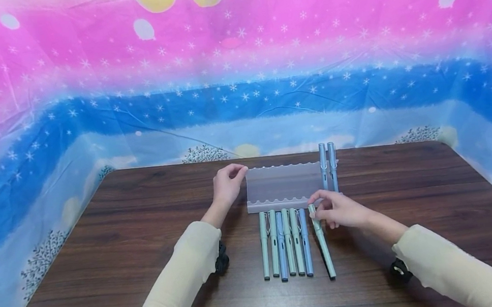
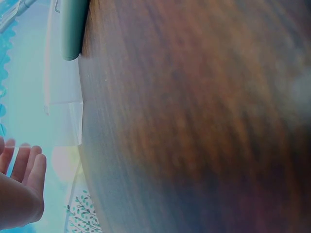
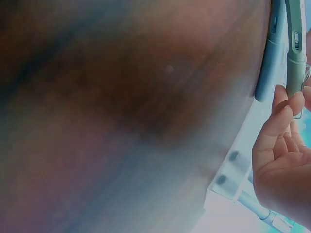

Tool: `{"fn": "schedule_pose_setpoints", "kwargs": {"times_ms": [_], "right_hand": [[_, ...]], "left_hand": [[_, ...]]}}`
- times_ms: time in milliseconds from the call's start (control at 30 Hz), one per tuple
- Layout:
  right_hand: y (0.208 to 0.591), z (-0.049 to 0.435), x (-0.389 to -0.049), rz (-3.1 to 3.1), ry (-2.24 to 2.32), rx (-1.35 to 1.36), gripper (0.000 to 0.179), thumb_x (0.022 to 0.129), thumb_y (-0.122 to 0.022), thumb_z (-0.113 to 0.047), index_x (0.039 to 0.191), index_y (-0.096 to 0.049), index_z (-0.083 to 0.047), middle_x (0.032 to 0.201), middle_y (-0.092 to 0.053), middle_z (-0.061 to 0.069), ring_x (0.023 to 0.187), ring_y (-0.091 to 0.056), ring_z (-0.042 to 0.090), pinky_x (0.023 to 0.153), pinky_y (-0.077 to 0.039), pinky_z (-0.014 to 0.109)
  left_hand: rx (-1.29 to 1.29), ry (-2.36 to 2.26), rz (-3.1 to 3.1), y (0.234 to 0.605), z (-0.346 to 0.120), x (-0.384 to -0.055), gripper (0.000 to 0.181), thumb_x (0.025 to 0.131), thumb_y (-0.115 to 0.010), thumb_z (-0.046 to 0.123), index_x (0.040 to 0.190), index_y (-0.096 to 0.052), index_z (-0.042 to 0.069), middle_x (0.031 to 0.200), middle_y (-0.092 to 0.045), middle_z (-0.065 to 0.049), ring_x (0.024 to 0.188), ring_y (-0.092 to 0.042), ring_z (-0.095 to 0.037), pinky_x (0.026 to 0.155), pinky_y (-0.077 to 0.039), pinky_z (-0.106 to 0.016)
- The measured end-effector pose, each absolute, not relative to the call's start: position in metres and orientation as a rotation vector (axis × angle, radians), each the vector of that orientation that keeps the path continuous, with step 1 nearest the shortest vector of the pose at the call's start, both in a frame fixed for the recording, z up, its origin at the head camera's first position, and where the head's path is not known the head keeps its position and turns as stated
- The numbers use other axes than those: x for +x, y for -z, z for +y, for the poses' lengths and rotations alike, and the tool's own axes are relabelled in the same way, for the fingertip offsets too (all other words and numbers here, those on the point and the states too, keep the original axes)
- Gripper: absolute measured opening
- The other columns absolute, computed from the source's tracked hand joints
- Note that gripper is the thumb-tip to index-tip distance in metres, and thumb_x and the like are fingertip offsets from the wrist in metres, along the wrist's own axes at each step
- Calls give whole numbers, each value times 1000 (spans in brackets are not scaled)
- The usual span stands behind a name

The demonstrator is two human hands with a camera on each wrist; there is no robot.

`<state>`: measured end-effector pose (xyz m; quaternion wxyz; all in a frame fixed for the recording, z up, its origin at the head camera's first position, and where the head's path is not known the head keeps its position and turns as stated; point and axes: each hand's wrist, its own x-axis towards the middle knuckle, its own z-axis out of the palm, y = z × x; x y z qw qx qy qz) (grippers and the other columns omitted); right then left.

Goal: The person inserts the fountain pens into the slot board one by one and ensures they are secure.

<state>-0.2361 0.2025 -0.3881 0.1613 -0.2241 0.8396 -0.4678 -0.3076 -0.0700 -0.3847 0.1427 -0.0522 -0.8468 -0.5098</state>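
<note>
A clear pen rack [image 1: 284,183] with scalloped edges stands on the table. My left hand [image 1: 227,184] pinches its upper left corner between thumb and fingers; the left wrist view shows those fingers [image 2: 35,170] at the rack's end. With thumb and fingertips, my right hand [image 1: 344,210] holds a light green pen [image 1: 325,254] by its clip end, just below the rack's front edge. That pen slants, its far end low near the tabletop. Two blue pens [image 1: 323,164] lie side by side in the rack's right end.
Several green and blue pens [image 1: 282,251] lie in a row on the table in front of the rack, left of the held pen. The dark wooden table [image 1: 142,207] ends at a patterned cloth backdrop [image 1: 239,98] behind and at both sides.
</note>
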Motion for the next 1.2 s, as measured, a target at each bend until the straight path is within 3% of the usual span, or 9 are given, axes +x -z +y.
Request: {"fn": "schedule_pose_setpoints", "kwargs": {"times_ms": [300,733,1067,1200], "right_hand": [[378,208,-242,2411,1373,-632,33,87,-55,-15,115,-43,0,76,-55,20,51,-48,22,48,-44,37],[364,217,-250,2459,1375,-661,35,87,-56,-18,117,-44,-5,82,-59,13,54,-49,23,53,-45,45],[360,223,-258,2531,1389,-673,32,87,-57,-20,115,-47,-9,82,-60,10,53,-49,23,50,-45,44],[353,223,-258,2551,1391,-649,32,88,-56,-18,117,-46,-9,83,-60,12,55,-50,30,50,-45,46]], "left_hand": [[-156,1482,-2440,385,-70,-307,20,86,-58,23,96,-66,7,92,-64,-5,86,-56,-19,80,-41,-33],[-153,1492,-2443,385,-71,-307,21,87,-57,23,96,-66,7,93,-63,-5,85,-56,-19,78,-42,-33],[-150,1493,-2443,385,-70,-307,20,87,-57,22,96,-66,7,93,-63,-4,84,-56,-18,76,-43,-33],[-145,1500,-2445,385,-70,-307,20,87,-57,23,96,-66,7,92,-63,-4,82,-56,-18,75,-43,-32]]}}
